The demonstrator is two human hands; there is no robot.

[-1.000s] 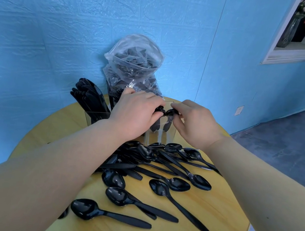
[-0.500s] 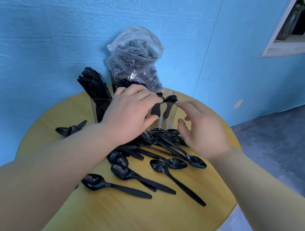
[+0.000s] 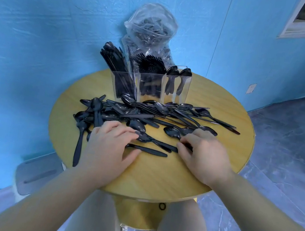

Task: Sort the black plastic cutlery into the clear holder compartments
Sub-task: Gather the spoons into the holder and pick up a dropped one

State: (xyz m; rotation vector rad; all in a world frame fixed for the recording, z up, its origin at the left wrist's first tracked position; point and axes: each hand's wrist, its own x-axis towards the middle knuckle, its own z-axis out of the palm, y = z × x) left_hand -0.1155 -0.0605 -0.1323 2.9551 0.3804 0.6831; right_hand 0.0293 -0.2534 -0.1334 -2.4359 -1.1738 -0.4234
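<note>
The clear holder (image 3: 185, 92) stands at the table's far side with three compartments: knives (image 3: 112, 59) on the left, forks (image 3: 150, 66) in the middle, a few spoons (image 3: 178, 76) on the right. Several loose black spoons (image 3: 159, 114) lie in a heap in front of it. My left hand (image 3: 111, 144) rests flat on the near left of the heap, its fingertips touching one spoon (image 3: 142, 137). My right hand (image 3: 201, 155) lies at the near right, thumb and fingers pinching the handle of another spoon (image 3: 172, 133).
A clear plastic bag (image 3: 150, 29) with more black cutlery leans on the blue wall behind the holder. The round wooden table (image 3: 158, 177) is small, with its edge close to my legs. A grey pad (image 3: 37, 173) lies on the floor at the left.
Both hands have left the holder's right compartment and come down to the near side of the spoon heap. The camera has pulled back and tilted down.
</note>
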